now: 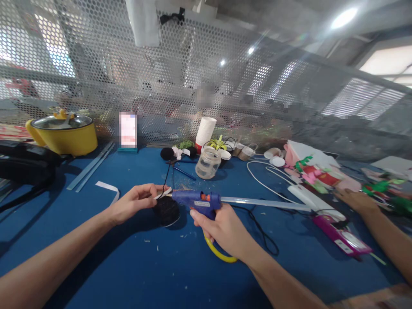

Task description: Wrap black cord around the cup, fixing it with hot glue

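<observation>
My right hand point(222, 229) is wrapped round the handle of a blue glue gun point(197, 200) with a long clear glue stick point(264, 202) sticking out of its back. The gun's nozzle points left at a small white strip point(162, 194) pinched in my left hand point(135, 202). Just below the strip lies a black fuzzy pompom point(166, 211) on the blue table point(128, 262). A yellow ring point(219, 253) lies under my right hand.
A clear jar point(208, 163), a stack of white cups point(205, 131) and black pompoms stand behind. A yellow pot point(62, 134) sits far left. Another person's hand point(357, 199) rests at the right by paper crafts point(317, 171) and a pink box point(341, 235). White cable point(267, 182) loops across.
</observation>
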Demonstrator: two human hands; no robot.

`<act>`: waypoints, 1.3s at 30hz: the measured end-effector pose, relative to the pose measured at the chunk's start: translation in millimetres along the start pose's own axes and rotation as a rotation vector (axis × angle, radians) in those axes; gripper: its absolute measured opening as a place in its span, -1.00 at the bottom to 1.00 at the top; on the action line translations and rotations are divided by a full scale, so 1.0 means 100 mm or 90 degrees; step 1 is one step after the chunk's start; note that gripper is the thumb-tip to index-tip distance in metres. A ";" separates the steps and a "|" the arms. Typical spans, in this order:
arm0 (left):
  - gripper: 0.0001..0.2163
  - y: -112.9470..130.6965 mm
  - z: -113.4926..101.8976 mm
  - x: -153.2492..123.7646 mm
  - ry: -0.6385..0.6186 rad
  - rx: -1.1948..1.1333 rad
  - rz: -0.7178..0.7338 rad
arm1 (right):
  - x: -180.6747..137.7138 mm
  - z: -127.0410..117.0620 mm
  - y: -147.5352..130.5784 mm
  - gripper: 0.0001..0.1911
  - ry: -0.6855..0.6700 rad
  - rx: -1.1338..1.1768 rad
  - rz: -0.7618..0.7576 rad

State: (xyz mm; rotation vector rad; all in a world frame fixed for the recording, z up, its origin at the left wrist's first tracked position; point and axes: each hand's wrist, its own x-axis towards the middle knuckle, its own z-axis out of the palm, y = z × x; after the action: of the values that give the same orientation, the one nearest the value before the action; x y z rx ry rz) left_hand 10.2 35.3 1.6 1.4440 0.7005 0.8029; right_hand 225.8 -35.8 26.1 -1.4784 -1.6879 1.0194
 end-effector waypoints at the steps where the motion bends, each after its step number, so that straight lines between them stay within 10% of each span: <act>1: -0.88 0.01 0.01 0.00 0.001 0.001 -0.002 | -0.01 0.01 0.00 -0.75 -0.003 0.004 -0.007; 39: -0.89 0.02 0.02 -0.01 0.003 0.021 -0.013 | 0.12 -0.09 0.01 -0.70 0.022 -0.008 0.052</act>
State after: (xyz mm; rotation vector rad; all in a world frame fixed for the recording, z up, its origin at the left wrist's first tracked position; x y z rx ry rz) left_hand 11.3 33.8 3.5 1.4637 0.7341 0.7825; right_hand 232.2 -22.9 29.5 -1.5759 -1.6248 1.0218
